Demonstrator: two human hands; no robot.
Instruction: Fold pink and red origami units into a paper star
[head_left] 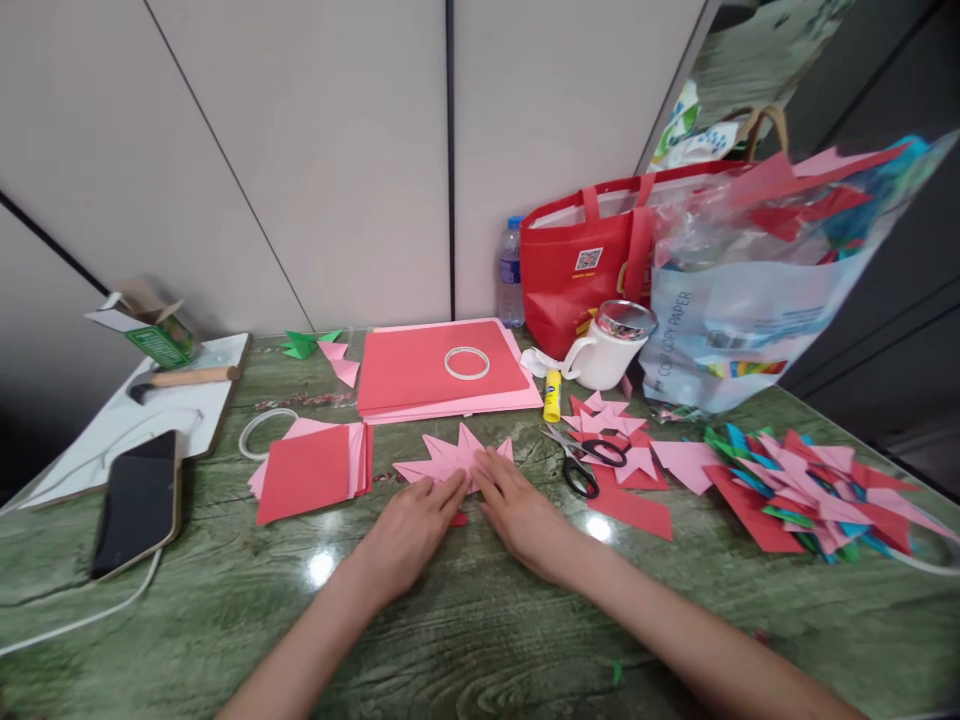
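Note:
A pink folded paper piece with several pointed tips lies on the green marbled table. My left hand and my right hand both rest on its near edge, fingers stretched flat and pressing it down. A small red scrap peeks out between the hands. Nothing is gripped in either hand.
Red and pink square sheets lie left; a bigger red stack with a tape ring sits behind. Scissors, a glue stick, a white mug, folded coloured pieces, a red bag, a phone and a hammer surround.

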